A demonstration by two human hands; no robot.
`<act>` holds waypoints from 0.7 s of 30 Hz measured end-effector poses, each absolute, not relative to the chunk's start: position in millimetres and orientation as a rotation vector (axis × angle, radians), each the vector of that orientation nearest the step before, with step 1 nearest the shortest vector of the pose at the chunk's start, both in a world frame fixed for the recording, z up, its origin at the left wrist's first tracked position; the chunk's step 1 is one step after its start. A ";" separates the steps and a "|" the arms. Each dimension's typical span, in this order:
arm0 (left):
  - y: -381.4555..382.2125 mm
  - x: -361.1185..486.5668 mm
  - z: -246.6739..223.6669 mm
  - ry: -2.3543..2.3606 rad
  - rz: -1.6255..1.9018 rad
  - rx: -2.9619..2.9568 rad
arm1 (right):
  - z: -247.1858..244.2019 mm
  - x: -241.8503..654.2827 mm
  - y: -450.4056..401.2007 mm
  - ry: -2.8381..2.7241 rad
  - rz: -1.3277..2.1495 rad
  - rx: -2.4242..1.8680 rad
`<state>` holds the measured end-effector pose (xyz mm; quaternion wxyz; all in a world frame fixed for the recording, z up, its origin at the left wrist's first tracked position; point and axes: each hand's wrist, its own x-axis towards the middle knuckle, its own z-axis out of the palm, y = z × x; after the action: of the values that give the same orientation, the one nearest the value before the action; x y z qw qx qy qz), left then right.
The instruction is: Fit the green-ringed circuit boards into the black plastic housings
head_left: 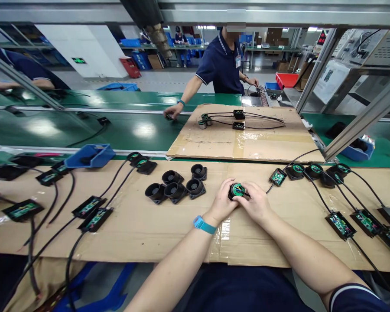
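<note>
At the centre of the frame, the left hand (223,200) and the right hand (257,203) both grasp one round unit (238,190), a black housing with a green circuit board facing up, fingers curled around its sides above the brown cardboard sheet (188,229). One ribbed blue-green wristband (204,225) circles the left wrist. Just left of the hands stand five black fan housings (174,192), hollow round tubes on squarish flanges. To the right lies one small open box (277,177) with a green board and black cable; beyond it, a cluster of board-topped round parts (313,170), overlapping too much to count surely. Left of centre, two rectangular open cases (95,219) have smooth black cables. One blue plastic bin (90,157) sits at the middle left. In the upper centre, a taped cardboard panel (214,141) carries two small black cases (238,114), and one co-worker (219,65) stands behind.
</note>
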<state>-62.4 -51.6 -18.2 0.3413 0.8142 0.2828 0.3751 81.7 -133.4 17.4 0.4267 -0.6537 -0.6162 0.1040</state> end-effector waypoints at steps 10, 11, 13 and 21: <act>-54.7 -61.2 -10.8 0.619 0.752 1.988 | 8.4 92.0 -133.0 -1.801 0.310 -1.648; -55.4 -61.4 -9.5 0.610 0.725 1.974 | 7.1 95.0 -131.7 -1.820 0.298 -1.651; -55.1 -62.3 -9.9 0.619 0.723 1.956 | 6.4 101.8 -129.4 -1.855 0.244 -1.642; -45.0 -68.9 -25.6 0.633 1.159 1.815 | 4.5 116.4 -125.1 -1.765 -0.176 -1.691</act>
<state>-68.9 -45.0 -25.6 0.4336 0.7285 0.2543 0.4654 116.4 -125.1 4.5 0.3387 -0.6493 -0.6776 -0.0676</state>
